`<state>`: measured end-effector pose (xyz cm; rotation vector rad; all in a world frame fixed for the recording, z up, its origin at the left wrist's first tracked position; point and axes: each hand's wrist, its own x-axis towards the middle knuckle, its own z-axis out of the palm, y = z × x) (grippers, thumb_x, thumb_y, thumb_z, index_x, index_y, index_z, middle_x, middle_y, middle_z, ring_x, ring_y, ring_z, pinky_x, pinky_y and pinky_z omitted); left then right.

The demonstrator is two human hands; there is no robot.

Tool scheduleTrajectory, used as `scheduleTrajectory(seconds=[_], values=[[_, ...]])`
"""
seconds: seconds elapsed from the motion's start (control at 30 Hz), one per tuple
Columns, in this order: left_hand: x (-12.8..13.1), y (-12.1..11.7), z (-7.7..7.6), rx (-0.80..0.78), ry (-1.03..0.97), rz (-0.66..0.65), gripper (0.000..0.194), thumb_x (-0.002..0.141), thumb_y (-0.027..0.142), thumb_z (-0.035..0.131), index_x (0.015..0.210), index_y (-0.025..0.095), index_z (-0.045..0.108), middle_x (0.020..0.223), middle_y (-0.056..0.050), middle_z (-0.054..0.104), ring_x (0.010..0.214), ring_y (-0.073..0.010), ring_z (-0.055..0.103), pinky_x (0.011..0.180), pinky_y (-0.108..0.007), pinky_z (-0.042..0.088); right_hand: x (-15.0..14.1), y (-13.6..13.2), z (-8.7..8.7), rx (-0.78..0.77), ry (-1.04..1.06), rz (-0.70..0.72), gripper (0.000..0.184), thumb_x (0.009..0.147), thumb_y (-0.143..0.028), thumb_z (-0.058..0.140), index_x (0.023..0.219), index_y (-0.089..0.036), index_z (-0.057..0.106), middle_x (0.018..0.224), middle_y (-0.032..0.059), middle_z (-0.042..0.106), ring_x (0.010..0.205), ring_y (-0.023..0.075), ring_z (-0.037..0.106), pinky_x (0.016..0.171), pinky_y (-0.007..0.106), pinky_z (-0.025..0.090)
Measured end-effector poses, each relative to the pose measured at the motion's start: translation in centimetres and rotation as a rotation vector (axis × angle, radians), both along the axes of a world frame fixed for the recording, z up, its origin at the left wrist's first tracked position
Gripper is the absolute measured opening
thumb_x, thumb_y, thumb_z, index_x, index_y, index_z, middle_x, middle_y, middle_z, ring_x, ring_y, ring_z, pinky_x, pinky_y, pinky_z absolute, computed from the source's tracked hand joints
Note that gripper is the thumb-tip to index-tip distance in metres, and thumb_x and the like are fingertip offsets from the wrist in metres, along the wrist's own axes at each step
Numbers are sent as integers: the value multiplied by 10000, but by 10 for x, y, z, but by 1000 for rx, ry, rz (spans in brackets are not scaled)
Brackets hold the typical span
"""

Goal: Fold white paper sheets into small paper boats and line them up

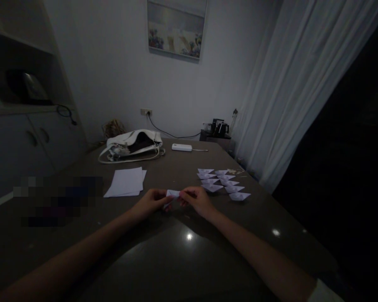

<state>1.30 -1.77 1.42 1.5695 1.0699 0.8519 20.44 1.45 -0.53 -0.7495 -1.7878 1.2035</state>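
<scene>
A small piece of folded white paper (172, 193) is held just above the dark table, between both hands. My left hand (155, 200) pinches its left side, thumb on top. On the right side, the thumb and fingers of my right hand (198, 199) are closed on its edge. Fingers cover part of the paper, so its full shape is hidden. To the right stand several folded paper boats (211, 187) in two rows. Left of my hands lies a small stack of white paper sheets (126, 182), slightly fanned.
On the far side of the table (189, 260) rest a white handbag (135, 144) and a white power bank (182, 147) with a short cable. A black kettle (221, 129) stands on a low cabinet behind. A pale curtain (271, 96) hangs at right.
</scene>
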Motion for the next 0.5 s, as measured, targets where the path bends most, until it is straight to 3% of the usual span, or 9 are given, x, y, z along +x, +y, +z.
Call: scheduleTrajectory(seconds=[0.5], values=[[0,-3,0,-5,-58,-21,349,717,470,667,748,123,654,613,2,621,544,-116,538,530,-213,392,-1,-8,8,-5,63,-33,380,762,-514,612,670,-147,648,597,14,626,512,117,563,518,231,454]])
